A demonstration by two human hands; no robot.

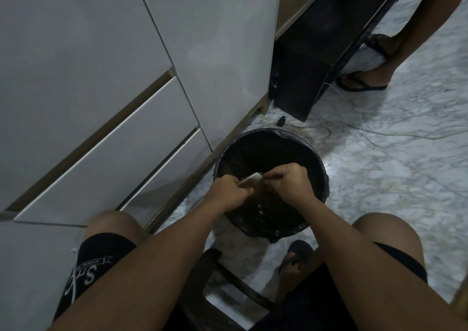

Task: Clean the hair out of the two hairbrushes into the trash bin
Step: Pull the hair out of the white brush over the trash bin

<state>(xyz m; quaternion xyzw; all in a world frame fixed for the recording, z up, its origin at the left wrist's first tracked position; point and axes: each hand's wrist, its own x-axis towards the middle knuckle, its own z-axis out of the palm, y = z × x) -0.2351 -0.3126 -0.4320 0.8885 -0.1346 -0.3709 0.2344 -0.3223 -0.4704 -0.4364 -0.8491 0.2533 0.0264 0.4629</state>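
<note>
A seated person leans over a black trash bin at lower centre of the frame, both hands working above its open mouth. The left hand has its fingers curled round the near end of a pale hairbrush, gripping it firmly; the right hand sits just beside it — fingers bent in a pinch at the brush's far end, tho whether they hold hair or the brush itself can't be told in the dim light. The brush is over the bin, w/ its head poking up between the two hands. The bin, lined w/ a dark bag, stands on the marble-pattern floor right against white cabinet drawers filling the left of the frame. Pale cables trail across the floor behind the bin. At upper right, a second person's sandalled foot stands beside dark furniture. Only one brush is visible.
</note>
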